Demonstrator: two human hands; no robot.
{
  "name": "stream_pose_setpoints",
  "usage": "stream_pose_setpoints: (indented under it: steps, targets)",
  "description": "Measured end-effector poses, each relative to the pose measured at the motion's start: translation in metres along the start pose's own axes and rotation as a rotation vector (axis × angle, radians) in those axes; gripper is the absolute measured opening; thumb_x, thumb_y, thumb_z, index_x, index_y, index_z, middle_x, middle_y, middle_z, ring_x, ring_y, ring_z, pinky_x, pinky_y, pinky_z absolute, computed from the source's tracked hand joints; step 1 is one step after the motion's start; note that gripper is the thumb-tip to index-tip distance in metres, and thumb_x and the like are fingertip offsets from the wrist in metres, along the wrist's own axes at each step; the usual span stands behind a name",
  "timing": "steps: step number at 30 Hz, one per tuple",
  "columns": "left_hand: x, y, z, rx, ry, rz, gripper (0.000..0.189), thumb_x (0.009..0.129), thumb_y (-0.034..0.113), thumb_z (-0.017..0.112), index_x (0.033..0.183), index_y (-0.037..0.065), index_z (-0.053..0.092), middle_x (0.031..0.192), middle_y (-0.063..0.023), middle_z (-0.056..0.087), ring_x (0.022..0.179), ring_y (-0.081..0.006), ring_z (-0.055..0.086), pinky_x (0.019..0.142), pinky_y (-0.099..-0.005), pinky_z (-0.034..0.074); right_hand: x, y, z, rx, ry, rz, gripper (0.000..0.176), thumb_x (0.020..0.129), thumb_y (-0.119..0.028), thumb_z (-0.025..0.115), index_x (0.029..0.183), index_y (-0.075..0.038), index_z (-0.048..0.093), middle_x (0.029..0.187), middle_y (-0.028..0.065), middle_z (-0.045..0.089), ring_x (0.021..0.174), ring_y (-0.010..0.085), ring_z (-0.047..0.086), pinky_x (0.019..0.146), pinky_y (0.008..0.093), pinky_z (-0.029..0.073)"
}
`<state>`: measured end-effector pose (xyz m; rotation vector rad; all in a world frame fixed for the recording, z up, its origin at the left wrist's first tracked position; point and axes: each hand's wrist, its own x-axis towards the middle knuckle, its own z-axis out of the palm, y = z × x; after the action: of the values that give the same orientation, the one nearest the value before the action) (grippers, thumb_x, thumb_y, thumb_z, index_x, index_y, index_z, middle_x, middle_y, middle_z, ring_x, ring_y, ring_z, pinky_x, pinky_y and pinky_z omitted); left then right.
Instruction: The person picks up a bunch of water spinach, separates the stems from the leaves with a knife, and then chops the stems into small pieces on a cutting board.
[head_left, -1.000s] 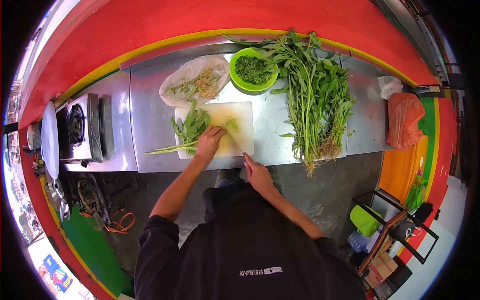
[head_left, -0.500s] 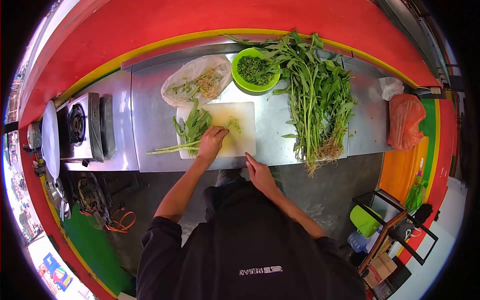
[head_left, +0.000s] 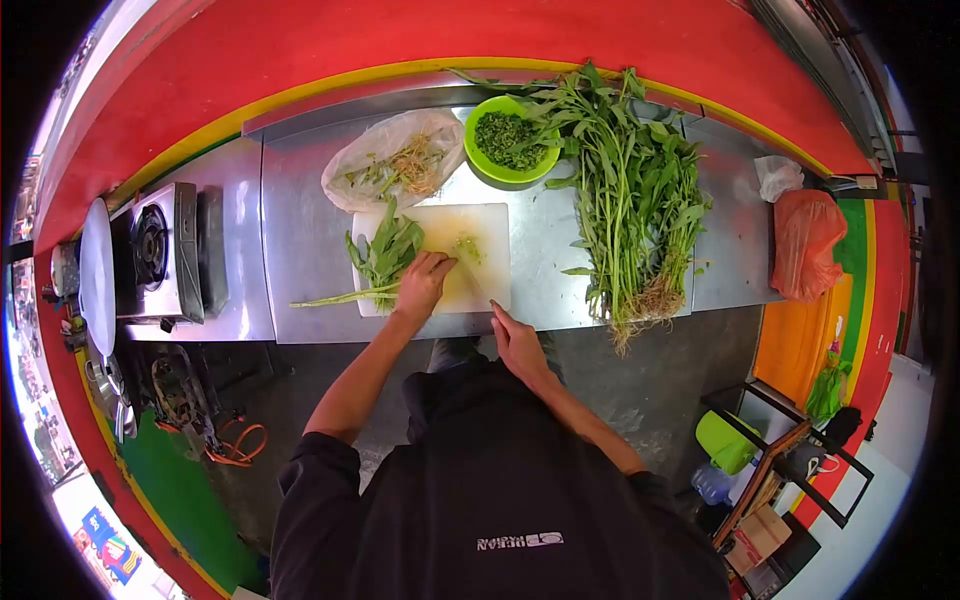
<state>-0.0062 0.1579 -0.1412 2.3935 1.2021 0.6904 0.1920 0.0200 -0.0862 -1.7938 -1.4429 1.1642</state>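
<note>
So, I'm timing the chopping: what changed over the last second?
Very little. The left hand crept slightly right along the stalks it pins to the cutting board, toward the knife in the right hand. Both grips stayed closed; nothing was let go. The green bowl, plastic bag and big bunch of greens stayed put.

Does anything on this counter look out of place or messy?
The big pile of greens hangs its roots past the counter's front edge. The stems under the left hand stick out off the cutting board's left side.
</note>
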Motion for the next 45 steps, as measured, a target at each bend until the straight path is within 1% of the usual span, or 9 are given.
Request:
stream_pose_setpoints:
  steps: [2,13,15,19,28,31,34,41,45]
  targets:
    - [-0.001,-0.002,0.002,-0.032,0.005,-0.002,0.033,0.079,-0.003,0.066,0.11,0.007,0.074,0.103,-0.0071,0.067,0.098,-0.028,0.064,0.087,-0.0396,0.056,-0.005,0.0,-0.001,-0.001,-0.006,0.001,0.036,0.103,-0.015,0.056,0.136,-0.001,0.059,0.089,0.0292,0.068,0.079,0.047,0.067,0.069,0.0523,0.053]
    - [-0.001,0.0,0.002,-0.06,0.009,-0.018,0.028,0.082,-0.003,0.066,0.106,0.005,0.075,0.101,-0.0093,0.067,0.097,-0.0298,0.064,0.085,-0.0407,0.055,0.006,0.012,0.013,-0.099,0.018,-0.034,0.037,0.103,-0.017,0.057,0.137,-0.004,0.06,0.086,0.0294,0.068,0.077,0.0472,0.067,0.067,0.0526,0.053]
    - [0.0,0.0,0.002,-0.06,0.01,-0.027,0.027,0.082,-0.003,0.066,0.106,0.005,0.075,0.101,-0.0094,0.068,0.097,-0.0301,0.064,0.085,-0.0408,0.055,0.006,0.01,0.014,-0.018,0.016,-0.011,0.037,0.103,-0.017,0.057,0.138,-0.005,0.06,0.084,0.0298,0.067,0.075,0.0468,0.067,0.066,0.0523,0.052]
    - [0.0,-0.001,0.002,-0.093,0.016,-0.049,0.027,0.082,-0.004,0.066,0.105,0.005,0.075,0.1,-0.0099,0.068,0.097,-0.031,0.065,0.085,-0.0413,0.055,-0.002,0.004,0.004,-0.029,-0.008,0.033,0.037,0.103,-0.018,0.057,0.138,-0.004,0.06,0.083,0.0299,0.067,0.074,0.0466,0.067,0.066,0.0521,0.052]
    - [-0.001,-0.002,0.003,-0.131,0.029,-0.058,0.026,0.081,-0.004,0.067,0.104,0.006,0.075,0.1,-0.0101,0.068,0.096,-0.0312,0.065,0.084,-0.0415,0.055,-0.004,0.006,0.009,-0.018,0.037,-0.056,0.037,0.103,-0.017,0.056,0.137,-0.004,0.06,0.081,0.0291,0.067,0.074,0.0467,0.067,0.065,0.0512,0.052]
    - [-0.002,-0.001,0.003,-0.134,0.031,-0.063,0.025,0.081,-0.003,0.068,0.103,0.005,0.074,0.099,-0.0097,0.068,0.096,-0.0309,0.065,0.084,-0.0412,0.055,0.004,0.008,0.01,-0.059,-0.035,0.024,0.037,0.103,-0.018,0.056,0.137,-0.004,0.06,0.082,0.0286,0.067,0.075,0.0467,0.067,0.067,0.0516,0.053]
    - [-0.001,0.002,0.001,-0.117,0.034,-0.055,0.024,0.081,-0.003,0.069,0.102,0.005,0.074,0.098,-0.0093,0.068,0.095,-0.0306,0.064,0.083,-0.0408,0.054,0.01,0.013,0.017,-0.055,0.068,-0.086,0.037,0.104,-0.019,0.056,0.137,-0.005,0.06,0.083,0.0282,0.067,0.076,0.0469,0.067,0.068,0.0523,0.053]
    - [-0.002,-0.002,0.003,-0.075,0.056,0.001,0.022,0.082,-0.002,0.07,0.103,0.004,0.074,0.096,-0.009,0.068,0.092,-0.0301,0.065,0.08,-0.0408,0.055,0.007,0.003,-0.003,-0.038,0.01,0.035,0.037,0.104,-0.021,0.054,0.138,-0.006,0.06,0.085,0.0291,0.068,0.08,0.0475,0.068,0.071,0.0529,0.053]
    - [-0.002,0.0,0.003,-0.09,0.053,-0.021,0.022,0.082,-0.002,0.07,0.102,0.004,0.074,0.097,-0.0094,0.068,0.092,-0.0303,0.065,0.08,-0.041,0.055,0.009,0.004,-0.008,-0.045,0.017,0.098,0.036,0.104,-0.021,0.055,0.137,-0.007,0.061,0.087,0.03,0.068,0.083,0.0475,0.068,0.071,0.0523,0.053]
